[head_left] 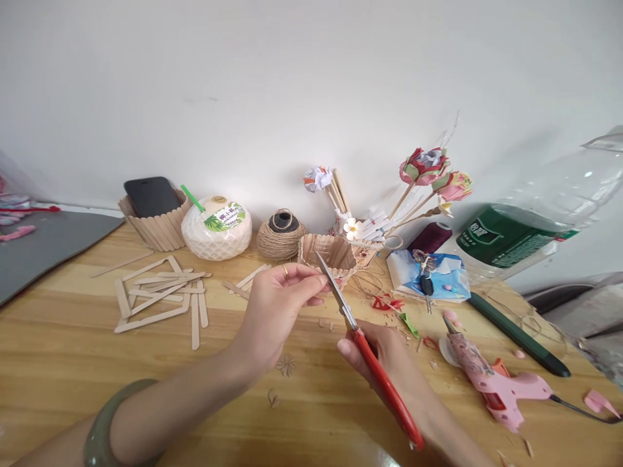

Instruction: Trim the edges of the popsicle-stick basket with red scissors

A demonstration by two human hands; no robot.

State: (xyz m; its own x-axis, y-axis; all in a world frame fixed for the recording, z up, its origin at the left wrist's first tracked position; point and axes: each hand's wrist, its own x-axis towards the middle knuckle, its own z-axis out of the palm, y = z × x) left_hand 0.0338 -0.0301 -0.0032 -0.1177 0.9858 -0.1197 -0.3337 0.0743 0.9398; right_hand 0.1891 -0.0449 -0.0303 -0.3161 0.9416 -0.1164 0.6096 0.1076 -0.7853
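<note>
Wooden worktop (58, 344): stick basket (331, 246) formed; other sticks (195, 321) loose. Left hand (272, 305) pinched shut, contents unclear; right hand (396, 357) curled round scissors (384, 383).

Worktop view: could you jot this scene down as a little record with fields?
left hand: fingertips pinched near the blades; anything held is too small to tell
right hand: holding red-handled scissors
left side: loose wooden sticks, phone in a stick holder
back: twine ball, flowers
right side: pink glue gun
</note>
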